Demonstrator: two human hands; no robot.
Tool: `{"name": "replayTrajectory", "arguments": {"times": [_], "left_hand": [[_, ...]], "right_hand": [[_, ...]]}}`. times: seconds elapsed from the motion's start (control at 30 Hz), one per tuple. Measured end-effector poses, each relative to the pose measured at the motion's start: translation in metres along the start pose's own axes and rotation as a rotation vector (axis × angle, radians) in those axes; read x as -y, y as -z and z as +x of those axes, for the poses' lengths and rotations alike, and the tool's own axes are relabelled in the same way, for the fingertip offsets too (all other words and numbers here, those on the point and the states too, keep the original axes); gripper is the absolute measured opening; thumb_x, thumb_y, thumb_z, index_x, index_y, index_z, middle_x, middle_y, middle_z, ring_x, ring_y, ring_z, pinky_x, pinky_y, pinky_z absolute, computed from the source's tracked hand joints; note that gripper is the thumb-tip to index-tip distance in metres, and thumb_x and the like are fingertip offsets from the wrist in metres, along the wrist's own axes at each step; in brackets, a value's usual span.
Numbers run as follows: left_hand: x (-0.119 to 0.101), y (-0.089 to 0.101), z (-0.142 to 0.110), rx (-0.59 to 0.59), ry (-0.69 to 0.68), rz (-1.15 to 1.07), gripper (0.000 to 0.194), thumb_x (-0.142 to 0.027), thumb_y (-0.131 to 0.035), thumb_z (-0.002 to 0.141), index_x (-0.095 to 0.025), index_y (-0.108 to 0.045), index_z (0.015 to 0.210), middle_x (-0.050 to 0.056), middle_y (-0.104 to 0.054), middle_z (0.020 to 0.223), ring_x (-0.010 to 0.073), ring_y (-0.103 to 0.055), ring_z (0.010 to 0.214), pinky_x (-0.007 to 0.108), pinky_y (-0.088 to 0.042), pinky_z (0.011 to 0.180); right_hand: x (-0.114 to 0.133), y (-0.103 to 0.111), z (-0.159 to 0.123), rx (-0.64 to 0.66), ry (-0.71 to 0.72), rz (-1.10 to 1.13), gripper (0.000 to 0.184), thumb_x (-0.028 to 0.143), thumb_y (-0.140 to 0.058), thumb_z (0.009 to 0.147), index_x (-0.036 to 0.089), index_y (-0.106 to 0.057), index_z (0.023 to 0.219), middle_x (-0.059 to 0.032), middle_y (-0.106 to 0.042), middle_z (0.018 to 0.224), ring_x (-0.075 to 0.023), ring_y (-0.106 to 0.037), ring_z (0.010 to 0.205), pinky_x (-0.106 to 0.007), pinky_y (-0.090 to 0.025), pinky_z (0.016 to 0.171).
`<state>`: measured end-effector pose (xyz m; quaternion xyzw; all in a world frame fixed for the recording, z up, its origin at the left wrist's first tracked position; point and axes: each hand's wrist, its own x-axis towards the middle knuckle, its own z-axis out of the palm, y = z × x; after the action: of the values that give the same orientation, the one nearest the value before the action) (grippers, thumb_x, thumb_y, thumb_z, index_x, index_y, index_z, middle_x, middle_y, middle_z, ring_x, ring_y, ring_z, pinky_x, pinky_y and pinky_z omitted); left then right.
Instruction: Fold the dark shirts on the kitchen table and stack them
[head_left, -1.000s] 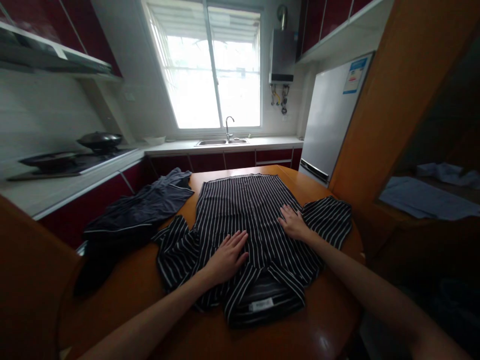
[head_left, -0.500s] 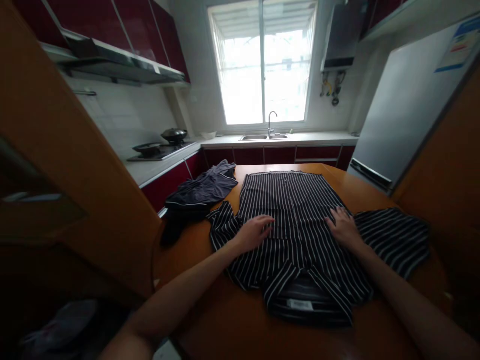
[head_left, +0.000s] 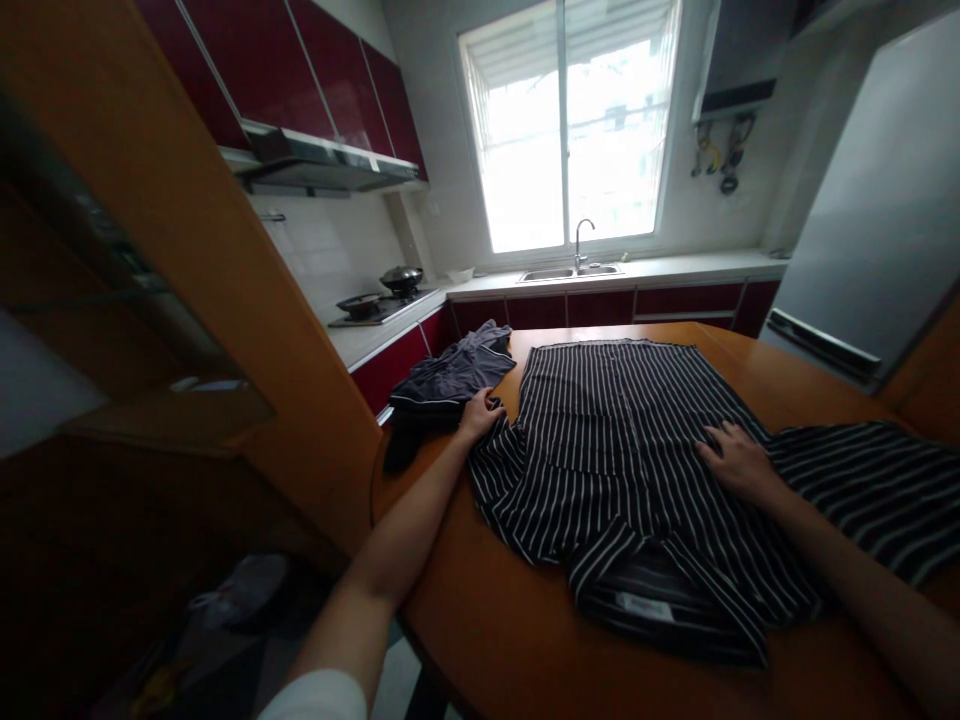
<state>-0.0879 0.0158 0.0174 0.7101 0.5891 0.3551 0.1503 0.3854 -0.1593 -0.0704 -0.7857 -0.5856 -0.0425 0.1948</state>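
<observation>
The striped button-up shirt (head_left: 622,440) lies spread face-down on the round wooden counter (head_left: 517,640), collar and label toward the person, hem toward the sink (head_left: 574,272). The left hand (head_left: 480,412) sits at the shirt's left sleeve (head_left: 499,470), fingers curled onto the cloth beside the dark grey garment (head_left: 446,380); whether that grip has closed on the sleeve edge I cannot tell, since the fingers hide it. The right hand (head_left: 739,462) lies flat and open on the shirt's body, just inside the right sleeve (head_left: 870,495).

To do this well, I judge the flat right palm should pin the body while the left takes only striped cloth, not the grey garment touching it. Pinch the sleeve at its cuff edge and move it low across the shirt so the stripes stay unwrinkled.
</observation>
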Motion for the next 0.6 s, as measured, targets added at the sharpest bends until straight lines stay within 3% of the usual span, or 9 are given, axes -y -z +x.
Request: {"name": "replayTrajectory", "arguments": {"times": [0.1,0.23,0.37,0.53,0.6], "left_hand": [[-0.006,0.007,0.003,-0.112,-0.034,-0.090,0.044,-0.016,-0.069,0.077,-0.011,-0.063,0.121,0.003,-0.066,0.083,0.0176,-0.065,0.077,0.028,-0.051,0.077],[-0.011,0.045,-0.009,-0.252,-0.143,-0.147,0.043,-0.018,-0.058,0.083,-0.016,-0.061,0.125,0.002,-0.063,0.089,0.0160,-0.062,0.080,0.027,-0.051,0.078],[0.002,0.076,-0.032,-0.337,-0.183,-0.111,0.039,-0.016,-0.055,0.080,-0.020,-0.064,0.118,0.001,-0.062,0.092,0.0165,-0.060,0.083,0.027,-0.051,0.080],[0.037,0.082,-0.045,-0.399,-0.031,0.054,0.028,-0.007,-0.052,0.073,-0.014,-0.069,0.095,0.009,-0.061,0.094,0.0246,-0.062,0.091,0.040,-0.051,0.091],[0.043,0.079,-0.046,-0.416,0.006,0.140,0.030,-0.006,-0.055,0.072,-0.012,-0.071,0.097,0.013,-0.060,0.105,0.0294,-0.060,0.104,0.046,-0.046,0.101]], "right_hand": [[-0.006,-0.004,0.003,-0.078,0.050,0.045,0.062,0.046,-0.038,0.094,0.003,-0.060,0.133,-0.0267,-0.054,0.142,-0.0378,-0.044,0.139,-0.051,-0.037,0.114],[-0.014,-0.011,0.005,-0.139,0.079,0.135,0.065,0.047,-0.037,0.094,0.003,-0.053,0.139,-0.0247,-0.056,0.139,-0.0367,-0.048,0.136,-0.051,-0.039,0.112],[-0.016,-0.015,0.005,-0.130,0.072,0.173,0.070,0.049,-0.037,0.092,0.004,-0.047,0.144,-0.0241,-0.055,0.141,-0.0366,-0.049,0.135,-0.051,-0.040,0.112],[-0.016,-0.016,0.004,-0.095,0.077,0.147,0.069,0.050,-0.037,0.090,0.006,-0.048,0.143,-0.0229,-0.056,0.140,-0.0356,-0.049,0.135,-0.049,-0.040,0.112],[-0.016,-0.017,0.005,-0.077,0.075,0.125,0.071,0.051,-0.037,0.090,0.005,-0.049,0.142,-0.0234,-0.056,0.141,-0.0354,-0.050,0.135,-0.048,-0.040,0.112]]}}
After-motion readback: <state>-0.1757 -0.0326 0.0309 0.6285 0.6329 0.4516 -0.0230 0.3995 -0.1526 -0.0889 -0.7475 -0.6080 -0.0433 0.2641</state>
